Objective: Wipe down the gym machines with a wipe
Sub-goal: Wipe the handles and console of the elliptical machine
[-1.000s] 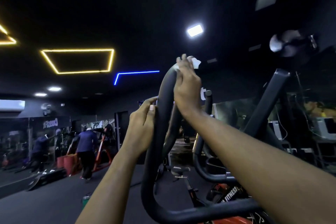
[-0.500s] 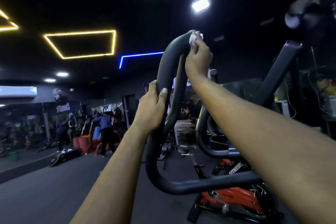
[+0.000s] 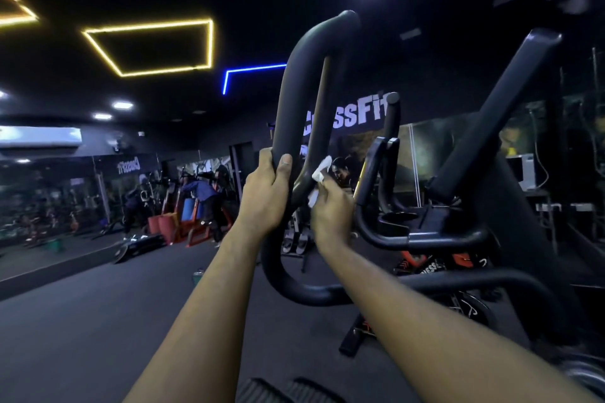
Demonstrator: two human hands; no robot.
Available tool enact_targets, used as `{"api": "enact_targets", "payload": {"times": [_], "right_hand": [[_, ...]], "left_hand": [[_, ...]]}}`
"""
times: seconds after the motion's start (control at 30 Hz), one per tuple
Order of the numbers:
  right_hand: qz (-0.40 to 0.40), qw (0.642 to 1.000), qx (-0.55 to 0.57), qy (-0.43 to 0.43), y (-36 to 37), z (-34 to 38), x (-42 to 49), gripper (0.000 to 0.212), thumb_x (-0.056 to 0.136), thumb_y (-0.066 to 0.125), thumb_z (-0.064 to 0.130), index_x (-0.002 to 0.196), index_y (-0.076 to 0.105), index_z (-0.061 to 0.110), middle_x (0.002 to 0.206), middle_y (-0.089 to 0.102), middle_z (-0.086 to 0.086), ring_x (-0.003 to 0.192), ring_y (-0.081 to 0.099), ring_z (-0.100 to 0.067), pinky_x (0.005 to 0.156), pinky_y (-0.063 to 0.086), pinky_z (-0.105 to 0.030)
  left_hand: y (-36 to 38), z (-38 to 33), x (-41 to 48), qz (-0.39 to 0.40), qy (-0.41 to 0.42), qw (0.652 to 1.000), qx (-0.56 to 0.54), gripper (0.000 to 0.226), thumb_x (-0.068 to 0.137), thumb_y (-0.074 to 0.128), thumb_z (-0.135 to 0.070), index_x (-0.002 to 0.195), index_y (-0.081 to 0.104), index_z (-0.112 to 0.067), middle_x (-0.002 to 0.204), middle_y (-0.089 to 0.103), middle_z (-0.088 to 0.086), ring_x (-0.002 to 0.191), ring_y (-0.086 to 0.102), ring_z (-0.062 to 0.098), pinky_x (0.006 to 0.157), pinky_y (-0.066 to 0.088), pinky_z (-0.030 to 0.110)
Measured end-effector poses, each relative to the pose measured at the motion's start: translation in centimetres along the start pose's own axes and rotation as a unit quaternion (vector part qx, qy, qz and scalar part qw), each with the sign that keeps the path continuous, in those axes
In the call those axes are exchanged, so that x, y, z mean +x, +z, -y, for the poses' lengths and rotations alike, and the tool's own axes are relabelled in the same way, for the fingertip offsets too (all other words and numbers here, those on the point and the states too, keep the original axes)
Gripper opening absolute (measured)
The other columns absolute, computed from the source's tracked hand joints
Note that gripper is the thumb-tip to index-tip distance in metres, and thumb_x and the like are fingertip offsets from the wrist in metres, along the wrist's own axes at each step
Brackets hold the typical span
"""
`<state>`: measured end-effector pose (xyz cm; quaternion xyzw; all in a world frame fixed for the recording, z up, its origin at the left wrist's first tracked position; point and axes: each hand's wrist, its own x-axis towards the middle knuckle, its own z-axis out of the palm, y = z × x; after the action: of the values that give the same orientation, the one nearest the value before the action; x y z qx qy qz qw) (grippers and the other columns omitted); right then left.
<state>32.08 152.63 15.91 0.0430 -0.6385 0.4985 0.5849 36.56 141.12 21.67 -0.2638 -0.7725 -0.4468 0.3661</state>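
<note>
Our right hand [image 3: 329, 209] has come down from the top bend of the looped handle [image 3: 291, 101] to its inner bar, level with our left hand [image 3: 266, 196]. Its fingers curl round the white wipe [image 3: 321, 171], holding it against that bar. Our left hand grips the outer bar, thumb wrapped across the front.

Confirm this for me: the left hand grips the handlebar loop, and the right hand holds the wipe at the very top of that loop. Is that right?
Not quite. The head view shows the right hand holding the wipe partway down the handlebar loop, about level with the left hand, not at its top. The left hand does grip the loop.
</note>
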Motion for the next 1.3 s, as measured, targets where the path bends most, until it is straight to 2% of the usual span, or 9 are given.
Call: {"api": "enact_targets", "payload": {"times": [0.13, 0.27, 0.37, 0.57, 0.7, 0.83, 0.97, 1.17, 1.3], "right_hand": [[-0.027, 0.999, 0.021, 0.041, 0.0, 0.5, 0.2, 0.026, 0.099, 0.05, 0.007, 0.112, 0.072, 0.007, 0.08, 0.071, -0.017, 0.07, 0.059, -0.029, 0.072, 0.051, -0.043], [-0.036, 0.998, 0.014, 0.059, 0.3, 2.3, 2.6, 0.028, 0.102, 0.05, 0.01, 0.12, 0.071, 0.011, 0.088, 0.072, -0.009, 0.082, 0.064, -0.025, 0.07, 0.039, -0.022], [-0.027, 0.997, -0.004, 0.075, 0.7, 1.3, 0.6, 0.025, 0.098, 0.051, 0.006, 0.106, 0.075, 0.009, 0.085, 0.072, -0.017, 0.076, 0.062, -0.031, 0.069, 0.042, -0.034], [0.141, 0.989, -0.007, 0.034, 0.4, -1.3, -7.8, 0.025, 0.094, 0.045, 0.024, 0.075, 0.062, 0.024, 0.066, 0.063, -0.01, 0.062, 0.049, -0.015, 0.062, 0.047, -0.039], [0.108, 0.988, -0.106, -0.002, -1.6, -2.7, -9.0, 0.039, 0.086, 0.048, -0.006, 0.108, 0.075, 0.011, 0.107, 0.074, -0.004, 0.105, 0.065, -0.021, 0.094, 0.053, -0.037], [0.288, 0.94, -0.164, -0.081, -3.2, -4.2, -12.9, 0.033, 0.092, 0.039, 0.009, 0.106, 0.069, 0.014, 0.1, 0.067, -0.003, 0.095, 0.062, -0.024, 0.081, 0.052, -0.043], [0.242, 0.914, -0.273, -0.178, -7.8, -7.2, -15.4, 0.053, 0.079, 0.04, 0.004, 0.121, 0.071, 0.011, 0.117, 0.071, -0.004, 0.112, 0.064, -0.024, 0.094, 0.054, -0.036], [0.159, 0.888, -0.429, -0.045, -14.1, -11.6, -13.0, 0.069, 0.075, 0.066, -0.007, 0.142, 0.054, 0.005, 0.147, 0.054, -0.014, 0.139, 0.047, -0.03, 0.12, 0.019, -0.034], [0.247, 0.848, -0.446, -0.147, -15.8, -11.3, -12.9, 0.066, 0.085, 0.057, 0.012, 0.149, 0.046, 0.006, 0.153, 0.047, -0.013, 0.145, 0.04, -0.027, 0.123, 0.015, -0.037]], "left_hand": [[0.0, 0.4, -0.2, -0.007, 0.011, 1.0, -0.001, 0.023, 0.107, 0.04, -0.039, 0.115, 0.049, -0.02, 0.082, 0.062, -0.006, 0.074, 0.059, 0.007, 0.063, 0.042, 0.026], [0.0, 0.9, -0.3, -0.015, 0.019, 1.0, 0.02, 0.015, 0.107, 0.043, -0.036, 0.113, 0.048, -0.024, 0.08, 0.06, -0.011, 0.07, 0.057, -0.011, 0.058, 0.038, 0.007], [-0.2, 1.4, -0.7, -0.02, 0.021, 0.999, 0.024, 0.021, 0.107, 0.045, -0.038, 0.114, 0.052, -0.02, 0.079, 0.061, -0.011, 0.07, 0.057, -0.01, 0.059, 0.038, 0.006], [0.5, 3.6, -2.6, -0.052, 0.029, 0.998, 0.033, 0.026, 0.105, 0.046, -0.043, 0.115, 0.056, -0.021, 0.077, 0.062, -0.011, 0.073, 0.061, 0.003, 0.062, 0.042, 0.025], [2.1, 6.1, -5.1, -0.086, 0.032, 0.995, 0.045, 0.035, 0.105, 0.045, -0.041, 0.131, 0.051, -0.019, 0.099, 0.065, -0.006, 0.091, 0.063, 0.018, 0.068, 0.042, 0.03], [4.2, 7.0, -8.3, -0.134, 0.051, 0.985, 0.093, 0.057, 0.103, 0.052, -0.017, 0.156, 0.03, -0.011, 0.142, 0.043, 0.01, 0.125, 0.047, 0.024, 0.094, 0.046, 0.033], [5.9, 7.4, -11.5, -0.182, 0.144, 0.959, 0.165, 0.047, 0.091, 0.051, 0.009, 0.136, 0.054, -0.003, 0.137, 0.047, 0.018, 0.122, 0.049, 0.035, 0.1, 0.045, 0.044], [9.8, 7.0, -13.7, 0.053, 0.106, 0.98, 0.157, 0.042, 0.079, 0.056, 0.008, 0.117, 0.062, -0.008, 0.117, 0.059, 0.006, 0.11, 0.053, 0.027, 0.093, 0.044, 0.037], [12.8, 7.1, -14.6, 0.169, 0.084, 0.964, 0.188, 0.028, 0.095, 0.051, -0.007, 0.121, 0.061, -0.01, 0.12, 0.063, 0.007, 0.112, 0.052, 0.027, 0.099, 0.037, 0.037]]}}
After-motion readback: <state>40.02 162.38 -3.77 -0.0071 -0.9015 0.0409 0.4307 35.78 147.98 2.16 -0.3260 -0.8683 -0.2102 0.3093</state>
